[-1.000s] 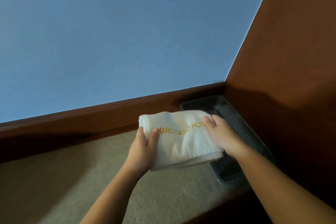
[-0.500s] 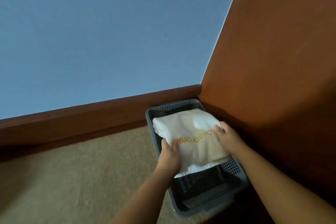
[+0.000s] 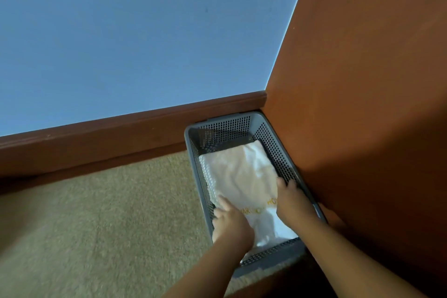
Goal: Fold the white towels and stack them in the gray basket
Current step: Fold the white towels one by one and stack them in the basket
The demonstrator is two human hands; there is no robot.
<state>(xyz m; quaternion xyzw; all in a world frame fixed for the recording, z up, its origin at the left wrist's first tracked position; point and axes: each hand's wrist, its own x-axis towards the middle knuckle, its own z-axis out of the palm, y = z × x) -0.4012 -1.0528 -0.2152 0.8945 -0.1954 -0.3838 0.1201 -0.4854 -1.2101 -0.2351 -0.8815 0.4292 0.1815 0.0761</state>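
Folded white towel (image 3: 239, 174) lies inside the gray basket (image 3: 225, 124), which sits on beige carpet (image 3: 96, 213) tight in a corner, with a brown baseboard (image 3: 121, 128) under a blue wall (image 3: 133, 31) behind it and an orange-brown panel (image 3: 362, 80) hard against its right side. Both hands rest on the towel's near half, left hand (image 3: 229, 222) and right hand (image 3: 294, 201), each grip with fingers spread flat on the cloth and curled round nothing. Gold lettering shows between the hands, largely covered, with too few letters showing to read.

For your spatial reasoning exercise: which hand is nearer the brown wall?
Right. The right hand rests on the towel beside the brown wall; the left hand is farther away.
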